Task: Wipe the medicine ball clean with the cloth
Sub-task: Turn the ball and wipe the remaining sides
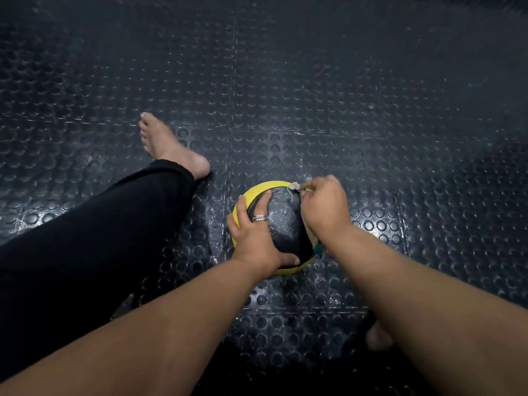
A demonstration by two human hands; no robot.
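Note:
A black and yellow medicine ball (284, 221) sits on the studded black rubber floor, low in the middle of the view. My left hand (255, 232) wraps over its left side, fingers spread on the surface and thumb hooked under the near edge. My right hand (324, 208) is on the ball's right side and grips a pale cloth (294, 186). Only bits of the cloth show, at the fingertips and under the wrist.
My left leg in black trousers (94, 241) stretches out to the left, with the bare foot (171, 147) on the floor just left of the ball. Toes of my other foot (378, 337) show under my right forearm. Studded rubber mats (314, 95) cover the floor all around.

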